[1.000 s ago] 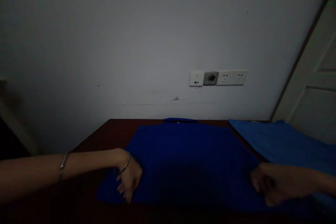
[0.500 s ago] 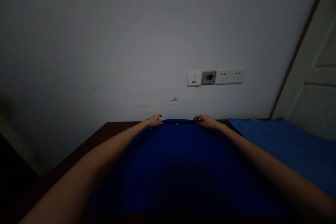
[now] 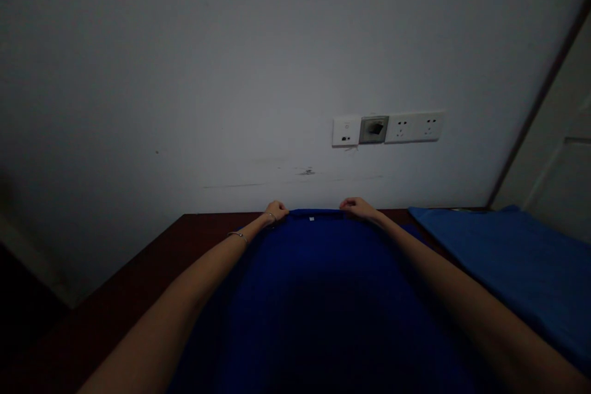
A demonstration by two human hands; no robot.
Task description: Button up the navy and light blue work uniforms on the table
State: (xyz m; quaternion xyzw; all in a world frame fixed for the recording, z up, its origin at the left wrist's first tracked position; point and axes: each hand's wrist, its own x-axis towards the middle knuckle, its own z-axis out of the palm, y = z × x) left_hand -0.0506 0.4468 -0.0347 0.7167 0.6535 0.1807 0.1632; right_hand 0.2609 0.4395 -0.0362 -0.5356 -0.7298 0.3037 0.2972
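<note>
A dark blue shirt (image 3: 314, 258) with a small white label inside its neckline lies spread over the table. At the shirt's far edge, my left hand (image 3: 276, 209) is closed in a pinch on the left end of the neckline. My right hand (image 3: 360, 207) pinches the opposite end, its fingers curled above the cloth. The neckline runs fairly straight between the two hands. Deep shadow hides the near part of the shirt.
The dark red-brown tabletop (image 3: 138, 271) meets a pale wall (image 3: 231, 74). A lighter blue cloth (image 3: 503, 252) lies on the right. Switches and sockets (image 3: 413, 127) are fixed to the wall, and a panelled door (image 3: 563, 160) stands at far right.
My left hand's spread thumb and fingers have closed on the neckline. My right hand stays at its end. The view has shifted slightly, bringing the wall sockets nearer.
</note>
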